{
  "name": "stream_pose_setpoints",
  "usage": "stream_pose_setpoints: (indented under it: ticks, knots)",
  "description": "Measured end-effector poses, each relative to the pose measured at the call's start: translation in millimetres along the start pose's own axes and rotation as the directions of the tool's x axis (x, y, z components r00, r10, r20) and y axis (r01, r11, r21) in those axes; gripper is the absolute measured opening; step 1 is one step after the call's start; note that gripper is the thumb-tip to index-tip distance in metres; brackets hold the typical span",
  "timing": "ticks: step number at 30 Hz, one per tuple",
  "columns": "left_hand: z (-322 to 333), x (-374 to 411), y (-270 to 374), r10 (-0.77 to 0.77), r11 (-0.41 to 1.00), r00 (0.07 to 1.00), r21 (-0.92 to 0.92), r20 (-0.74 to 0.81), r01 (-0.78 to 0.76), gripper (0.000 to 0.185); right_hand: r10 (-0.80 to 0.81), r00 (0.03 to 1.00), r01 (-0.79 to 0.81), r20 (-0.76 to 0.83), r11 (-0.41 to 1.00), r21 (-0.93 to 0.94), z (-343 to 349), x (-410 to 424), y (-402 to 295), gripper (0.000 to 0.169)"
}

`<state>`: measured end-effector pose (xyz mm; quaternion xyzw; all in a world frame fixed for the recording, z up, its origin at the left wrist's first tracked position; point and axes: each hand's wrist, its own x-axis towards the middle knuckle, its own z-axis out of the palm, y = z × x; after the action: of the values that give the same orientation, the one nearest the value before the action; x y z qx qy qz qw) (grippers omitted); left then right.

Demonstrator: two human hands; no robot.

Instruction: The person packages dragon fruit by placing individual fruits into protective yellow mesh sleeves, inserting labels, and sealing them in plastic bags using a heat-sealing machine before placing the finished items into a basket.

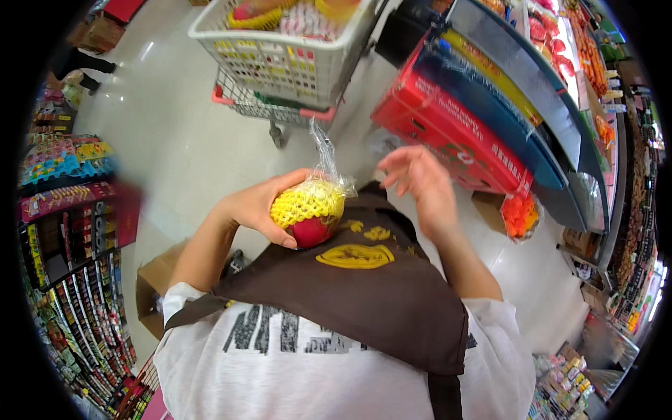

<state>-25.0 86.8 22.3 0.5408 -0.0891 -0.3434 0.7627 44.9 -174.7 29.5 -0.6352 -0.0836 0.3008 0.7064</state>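
In my left hand (257,207) is a round red fruit (312,232), partly covered by a yellow foam net (299,205) and wrapped in clear plastic film. The gathered, twisted end of the clear film (325,149) stands up from the top of the fruit. My right hand (420,184), slightly blurred, is raised to the right of the fruit with its fingers apart and holds nothing. Both hands are in front of a brown apron (367,294) worn over a white shirt.
A white plastic basket (278,63) with net-wrapped produce rests on a metal shopping cart (252,107) ahead. A red cardboard box (451,136) leans by the produce display at right. Cardboard boxes (155,283) lie at lower left, near packed shelves (89,310). Someone's dark-clad legs (86,63) show at upper left.
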Motion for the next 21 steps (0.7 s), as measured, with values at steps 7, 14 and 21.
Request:
stream_pose_setpoints:
  ticks: [7, 14, 21]
  knots:
    - [16.9, 8.2, -27.3, 0.041, 0.967, 0.999, 0.25, 0.001, -0.04, 0.089, 0.169, 0.933, -0.124, 0.319, 0.98, -0.157, 2.5, 15.0, -5.0, 0.018]
    - [19.3, 8.8, -22.7, -0.088, 0.98, 0.996, 0.174, -0.025, 0.091, 0.089, 0.059, 0.985, -0.067, 0.16, 0.997, 0.047, 11.5, 35.5, -3.1, 0.007]
    - [2.7, 18.5, -35.0, -0.118, 0.992, 0.988, -0.038, 0.095, 0.122, 0.09, -0.177, 0.984, 0.173, 0.01, 0.972, 0.157, 39.1, 41.3, -19.7, 0.004]
